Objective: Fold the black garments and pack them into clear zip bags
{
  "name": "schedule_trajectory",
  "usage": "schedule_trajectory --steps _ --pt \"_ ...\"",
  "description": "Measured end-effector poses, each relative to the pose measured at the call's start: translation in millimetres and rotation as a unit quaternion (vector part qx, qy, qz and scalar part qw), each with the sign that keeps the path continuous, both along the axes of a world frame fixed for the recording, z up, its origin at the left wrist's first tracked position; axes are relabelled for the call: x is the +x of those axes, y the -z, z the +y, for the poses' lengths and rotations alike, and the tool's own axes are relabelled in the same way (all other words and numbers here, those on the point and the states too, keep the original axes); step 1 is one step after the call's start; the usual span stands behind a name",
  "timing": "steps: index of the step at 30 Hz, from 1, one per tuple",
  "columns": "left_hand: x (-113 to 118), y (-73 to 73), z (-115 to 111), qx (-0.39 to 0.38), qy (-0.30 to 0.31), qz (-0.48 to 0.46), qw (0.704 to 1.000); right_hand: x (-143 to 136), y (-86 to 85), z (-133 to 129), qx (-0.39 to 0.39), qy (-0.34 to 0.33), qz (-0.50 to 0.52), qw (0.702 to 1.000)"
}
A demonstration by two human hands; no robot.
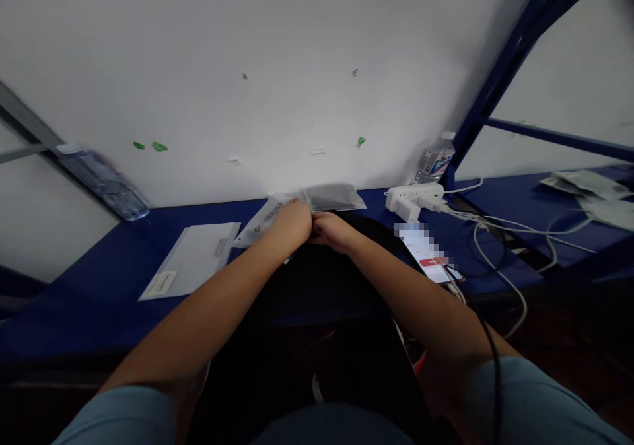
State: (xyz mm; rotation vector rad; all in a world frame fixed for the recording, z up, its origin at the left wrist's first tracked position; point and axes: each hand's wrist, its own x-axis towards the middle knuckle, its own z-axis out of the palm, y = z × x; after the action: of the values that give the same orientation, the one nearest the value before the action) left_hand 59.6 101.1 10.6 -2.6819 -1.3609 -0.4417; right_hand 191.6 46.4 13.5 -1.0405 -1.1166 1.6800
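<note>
Black cloth (321,286), possibly a garment, lies over the blue table and runs down toward my body. My left hand (296,226) and my right hand (335,232) meet at its far edge. Both are closed, with fingers curled down and pinching the dark fabric; the fingertips are mostly hidden. Just behind and beside my left hand lies a clear plastic bag (262,222) with dark lettering. A second flat packet (334,197), greyish in a clear sleeve, rests beyond my hands against the wall.
On the left are a clear folder (193,257) with papers and a leaning plastic bottle (106,184). To the right sit a white power strip (421,195) with chargers, a phone (428,257), tangled cables (488,260) and another bottle (438,158). Blue frame posts (505,68) flank the wall.
</note>
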Motion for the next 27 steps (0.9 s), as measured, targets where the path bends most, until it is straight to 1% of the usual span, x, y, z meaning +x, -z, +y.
schedule_trajectory --steps 3,5,7,10,12,14,16,18,19,22,24,27 --pt "-1.3 -2.3 -6.7 0.019 -0.005 0.014 1.0 1.3 -1.0 0.4 -0.008 -0.003 -0.003 1.0" --pt "-12.8 -5.8 -16.8 0.032 0.003 0.01 0.999 3.6 -3.7 -0.2 -0.015 -0.007 -0.008 1.0" --pt "-33.4 -10.9 -31.5 0.035 0.036 0.005 0.999 6.7 -7.2 -0.8 -0.02 -0.006 -0.021 1.0" --pt "-73.3 -18.5 -56.6 0.001 0.127 0.024 0.992 10.6 -10.7 0.2 -0.01 0.016 -0.078 0.997" --pt "-96.6 -19.7 -69.8 -0.006 0.144 0.034 0.989 12.0 -11.3 1.4 0.009 0.029 -0.136 0.99" --pt "-111.0 -16.5 -77.4 0.005 0.164 0.04 0.986 13.0 -11.3 1.5 0.044 0.016 -0.185 0.982" --pt "-115.6 -10.2 -80.0 0.031 0.177 0.039 0.983 14.1 -11.8 -1.1 0.097 -0.018 -0.225 0.969" --pt "-113.3 -3.4 -79.7 0.061 0.183 0.032 0.981 15.4 -13.1 -6.4 0.182 -0.063 -0.264 0.945" --pt "-110.9 -0.4 -79.4 0.074 0.183 0.029 0.98 15.8 -13.9 -9.6 0.236 -0.083 -0.281 0.926" --pt "-104.3 5.9 -79.7 0.096 0.18 0.022 0.979 15.3 -15.6 -19.1 0.388 -0.13 -0.321 0.854" --pt "-102.0 7.9 -81.1 0.105 0.173 0.013 0.979 12.7 -15.3 -23.3 0.452 -0.143 -0.347 0.809" --pt "-100.1 7.5 -83.2 0.127 0.149 -0.031 0.98 6.0 -13.7 -26.8 0.512 -0.129 -0.379 0.76"
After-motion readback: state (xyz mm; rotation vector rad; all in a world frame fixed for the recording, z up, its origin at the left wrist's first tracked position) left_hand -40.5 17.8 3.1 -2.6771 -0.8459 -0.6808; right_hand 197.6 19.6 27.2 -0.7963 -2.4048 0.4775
